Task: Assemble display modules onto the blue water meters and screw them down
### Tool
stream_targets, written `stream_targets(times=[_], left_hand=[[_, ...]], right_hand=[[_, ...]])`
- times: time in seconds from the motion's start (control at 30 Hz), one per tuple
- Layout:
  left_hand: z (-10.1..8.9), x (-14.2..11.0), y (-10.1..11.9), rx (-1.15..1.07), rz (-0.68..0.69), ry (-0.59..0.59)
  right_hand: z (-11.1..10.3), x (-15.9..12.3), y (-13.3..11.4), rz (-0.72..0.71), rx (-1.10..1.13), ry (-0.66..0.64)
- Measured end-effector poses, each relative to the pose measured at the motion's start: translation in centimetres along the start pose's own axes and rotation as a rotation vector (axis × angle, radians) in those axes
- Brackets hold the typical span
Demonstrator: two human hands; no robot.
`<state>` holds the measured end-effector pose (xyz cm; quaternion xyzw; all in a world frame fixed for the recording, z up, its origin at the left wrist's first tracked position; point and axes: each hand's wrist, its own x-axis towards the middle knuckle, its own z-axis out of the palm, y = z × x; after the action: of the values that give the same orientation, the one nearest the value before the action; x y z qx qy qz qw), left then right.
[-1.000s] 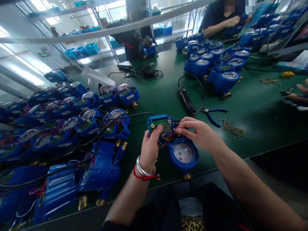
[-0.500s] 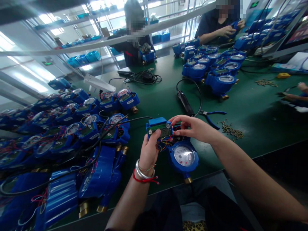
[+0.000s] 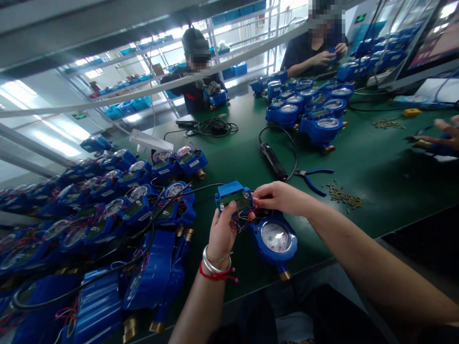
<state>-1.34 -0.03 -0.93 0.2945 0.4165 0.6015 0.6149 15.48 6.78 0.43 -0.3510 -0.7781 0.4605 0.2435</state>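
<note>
My left hand (image 3: 223, 227) is closed on a small blue housing with a green circuit board and display (image 3: 234, 199), its thumb lying over the display. Thin coloured wires (image 3: 245, 219) hang below that housing toward a blue water meter (image 3: 276, 236), which has a round clear dial and a brass end and rests on the table in front of me. At the right side of the housing, my right hand (image 3: 270, 197) has its fingers pinched together near the wires. What sits between those fingertips is too small to make out.
Many blue meters (image 3: 138, 193) crowd the left side, with a black cable across them. A black electric screwdriver (image 3: 273, 160), blue-handled pliers (image 3: 313, 179) and a pile of small screws (image 3: 344, 198) lie to the right. Two co-workers sit opposite; another person's hand (image 3: 446, 131) shows at far right.
My right hand's fingers have drawn closer together against the housing's right side. The housing tilts a little differently in my left hand. The whole view has shifted slightly.
</note>
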Motion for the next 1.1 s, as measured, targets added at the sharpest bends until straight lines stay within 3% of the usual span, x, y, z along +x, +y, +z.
stream_targets(times=[0.27, 0.5, 0.73, 0.93, 1.1], left_hand=[[0.6, -0.4, 0.2, 0.032, 0.002, 0.019], [0.1, 0.0, -0.7, -0.069, -0.001, 0.111], [-0.1, 0.1, -0.9, -0.073, 0.008, 0.139], [0.0, 0.2, -1.0, -0.091, 0.008, 0.160], [0.1, 0.3, -0.9, -0.129, -0.003, 0.150]], right_hand=[[0.4, -0.2, -0.3, -0.118, -0.154, 0.050], [2.4, -3.1, -1.7, -0.210, -0.364, 0.421], [4.2, -3.6, -1.1, -0.206, -0.400, 0.357], [4.7, -2.8, -0.6, -0.159, -0.510, 0.444], [4.6, -2.5, -0.8, -0.175, -0.603, 0.430]])
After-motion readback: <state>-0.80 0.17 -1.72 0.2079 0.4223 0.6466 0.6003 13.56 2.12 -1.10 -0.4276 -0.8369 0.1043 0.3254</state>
